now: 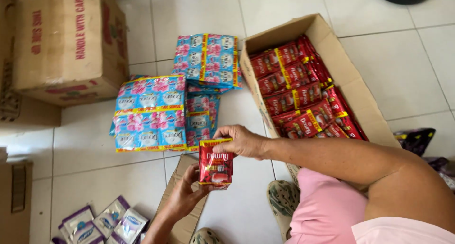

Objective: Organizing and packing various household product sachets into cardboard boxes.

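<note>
Red foil sachets with a yellow top band (215,162) are being held as a small stack above the white tiled floor (85,144), the left hand (182,196) gripping the bottom edge from below and the right hand (242,140) pinching the top. Just beyond the right forearm, an open cardboard box (353,87) is holding rows of matching red packets (303,94). Blue and pink flowered sachet strips (149,113) are lying left of it, perhaps in stacked layers.

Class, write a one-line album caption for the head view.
Both hands hold red sachets beside an open box and blue packs.
</note>
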